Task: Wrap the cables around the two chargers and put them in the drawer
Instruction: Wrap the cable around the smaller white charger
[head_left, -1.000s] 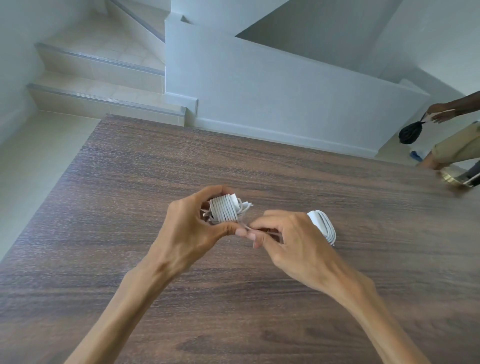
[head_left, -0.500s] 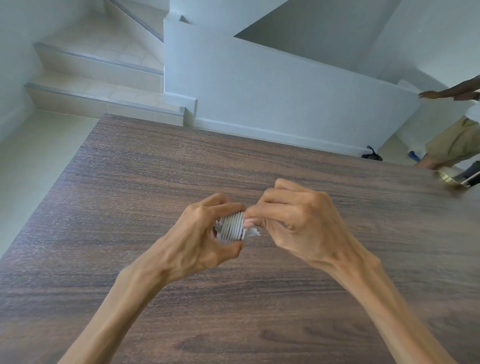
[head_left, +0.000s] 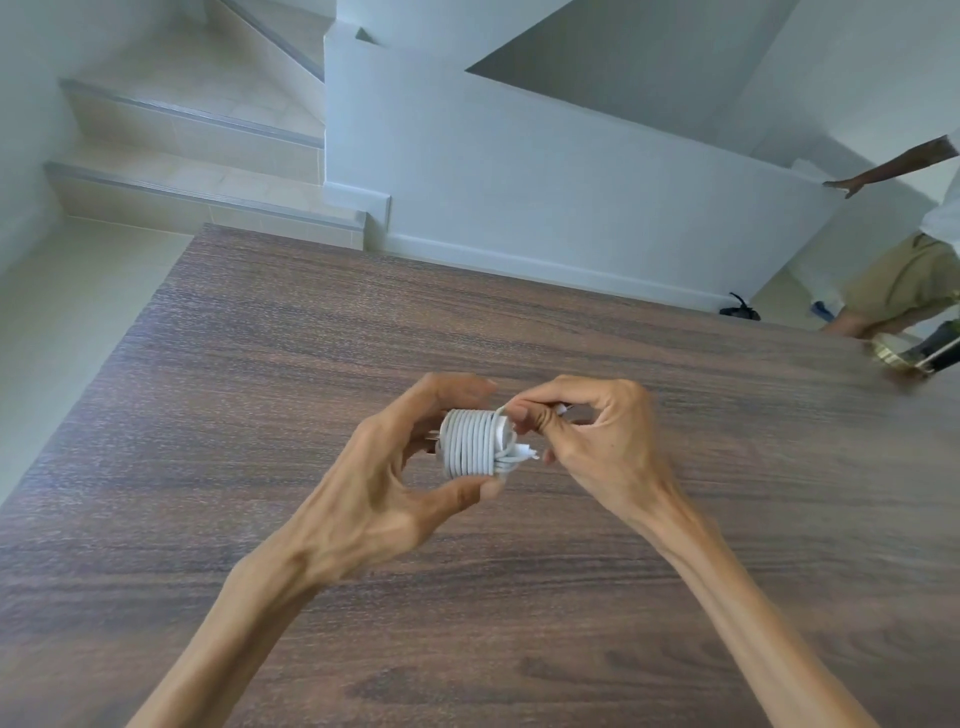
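Observation:
A white charger (head_left: 475, 442) with its cable coiled tightly round it is held above the dark wooden table (head_left: 260, 389). My left hand (head_left: 384, 483) grips it between thumb and fingers. Just to its right, my right hand (head_left: 592, 441) pinches the cable's loose end (head_left: 563, 409) near the top of the coil. The second charger, seen earlier on the table, is hidden behind my right hand. No drawer is in view.
Beyond the table's far edge are tiled stairs (head_left: 197, 156) and a white half wall (head_left: 519, 182). A person (head_left: 904, 260) stands at the far right beside a small black object (head_left: 738, 310) on the floor. A shiny object (head_left: 904, 353) sits at the table's right edge.
My right hand rose from the table and came over the coil, carrying the cable end up to its top. The person at the right dropped the black object and stretched an arm to the wall.

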